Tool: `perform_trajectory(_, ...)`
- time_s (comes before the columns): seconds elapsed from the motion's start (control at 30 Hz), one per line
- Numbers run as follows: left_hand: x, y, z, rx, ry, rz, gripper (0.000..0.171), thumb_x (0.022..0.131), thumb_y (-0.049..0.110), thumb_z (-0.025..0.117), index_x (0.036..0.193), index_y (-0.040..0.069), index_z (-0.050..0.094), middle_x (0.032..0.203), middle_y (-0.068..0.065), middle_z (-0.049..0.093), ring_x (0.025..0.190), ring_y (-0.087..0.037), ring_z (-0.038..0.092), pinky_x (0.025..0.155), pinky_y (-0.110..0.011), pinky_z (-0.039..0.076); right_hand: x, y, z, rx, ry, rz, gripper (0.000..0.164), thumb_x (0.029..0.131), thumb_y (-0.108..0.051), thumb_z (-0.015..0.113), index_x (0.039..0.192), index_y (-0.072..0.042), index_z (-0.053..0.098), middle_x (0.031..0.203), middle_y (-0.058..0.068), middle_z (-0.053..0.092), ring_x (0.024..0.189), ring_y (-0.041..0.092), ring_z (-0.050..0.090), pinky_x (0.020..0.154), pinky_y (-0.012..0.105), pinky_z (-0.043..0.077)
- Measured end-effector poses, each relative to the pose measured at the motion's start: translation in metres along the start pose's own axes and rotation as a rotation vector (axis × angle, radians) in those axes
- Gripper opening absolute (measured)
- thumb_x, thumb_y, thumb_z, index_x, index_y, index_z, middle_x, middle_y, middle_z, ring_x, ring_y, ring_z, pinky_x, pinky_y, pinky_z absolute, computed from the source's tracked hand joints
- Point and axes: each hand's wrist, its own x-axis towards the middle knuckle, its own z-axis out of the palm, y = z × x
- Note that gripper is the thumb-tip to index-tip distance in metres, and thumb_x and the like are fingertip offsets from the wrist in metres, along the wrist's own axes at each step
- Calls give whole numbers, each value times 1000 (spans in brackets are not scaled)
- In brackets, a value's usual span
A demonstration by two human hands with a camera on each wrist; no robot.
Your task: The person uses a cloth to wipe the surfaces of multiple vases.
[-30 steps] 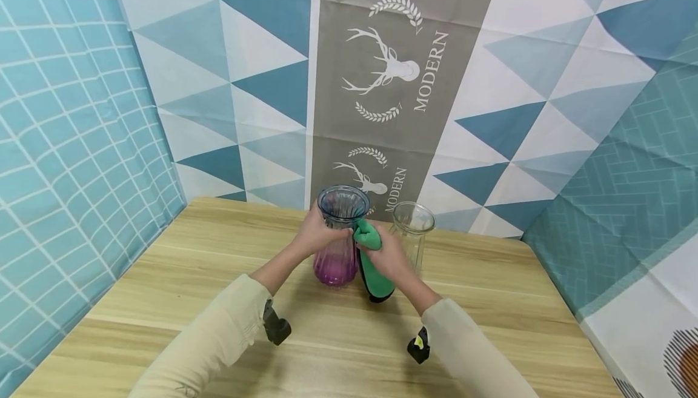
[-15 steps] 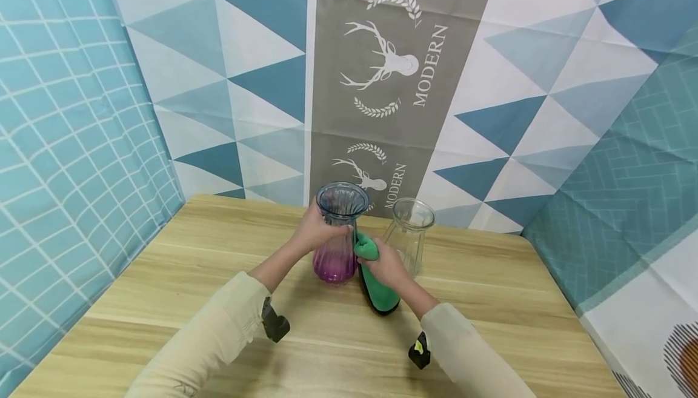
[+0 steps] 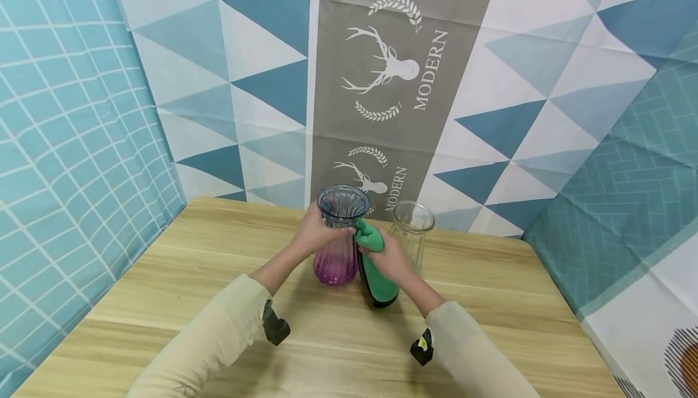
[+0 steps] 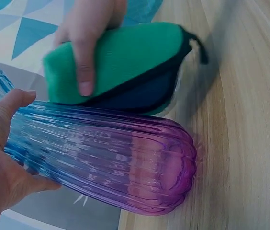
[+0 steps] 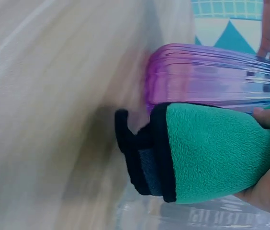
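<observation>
A ribbed glass vase (image 3: 335,265), blue at the top and fading to purple at the base, stands on the table. My left hand (image 3: 315,235) grips it below the flared rim, thumb on the near side. My right hand (image 3: 394,257) holds a green terry cleaning cloth (image 3: 382,283) with black edging against the vase's right side. In the left wrist view the cloth (image 4: 135,62) lies along the ribbed wall. A black loop (image 5: 123,127) hangs from its lower end in the right wrist view. Part of the cloth is hidden inside my right hand.
A clear glass vase (image 3: 415,243) stands just right of my right hand, partly hidden by it. The wooden table (image 3: 207,252) ends at a patterned fabric backdrop (image 3: 392,71). Blue-tiled fabric (image 3: 71,131) borders the left side.
My right hand has slid the green cloth down along the vase's side and then partway back up. My left hand keeps its grip, and the vase stays in place.
</observation>
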Motion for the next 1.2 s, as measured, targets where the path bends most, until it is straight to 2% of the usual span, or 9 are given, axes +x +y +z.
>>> perform_trajectory(0.2, 2, -1, 2, -17, 6, 35, 80, 66, 13, 82, 134, 7, 41, 129, -14, 53, 124, -30, 48, 107, -47, 37, 8, -9, -6, 68, 90, -41, 59, 83, -16, 70, 137, -12, 47, 129, 14, 58, 115, 33, 56, 93, 49, 48)
perform_trajectory(0.37, 3, -4, 4, -48, 14, 75, 77, 65, 6, 80, 133, 6, 42, 127, -15, 55, 121, -31, 51, 106, -46, 39, 11, -12, -7, 82, 116, -61, 60, 82, -15, 72, 136, -12, 48, 134, 12, 55, 121, 32, 53, 99, 49, 45)
perform_trajectory(0.47, 3, -5, 5, -55, 19, 90, 76, 65, 5, 80, 132, 5, 43, 126, -16, 56, 120, -32, 51, 105, -47, 39, 11, -12, -7, 71, 111, -67, 59, 82, -15, 72, 136, -11, 48, 134, 12, 55, 121, 32, 52, 100, 49, 44)
perform_trajectory(0.73, 3, -5, 6, -50, 9, 68, 74, 66, 7, 80, 131, 6, 45, 125, -14, 56, 120, -30, 52, 105, -46, 40, 9, -7, -2, 45, 59, -75, 54, 83, -13, 70, 134, -11, 51, 126, 13, 61, 113, 31, 58, 95, 48, 47)
perform_trajectory(0.93, 3, -5, 5, -62, 2, 76, 73, 67, 6, 79, 131, 6, 44, 125, -15, 57, 120, -30, 52, 105, -46, 40, 7, -1, 3, 25, 22, -40, 53, 82, -14, 71, 132, -10, 52, 122, 13, 62, 108, 30, 60, 92, 47, 49)
perform_trajectory(1.2, 3, -5, 5, -47, 5, 45, 75, 67, 8, 79, 132, 7, 43, 126, -15, 56, 120, -31, 52, 106, -46, 39, -1, 13, 15, -18, -7, -7, 43, 79, -8, 73, 119, -3, 59, 105, 17, 66, 97, 30, 62, 84, 44, 52)
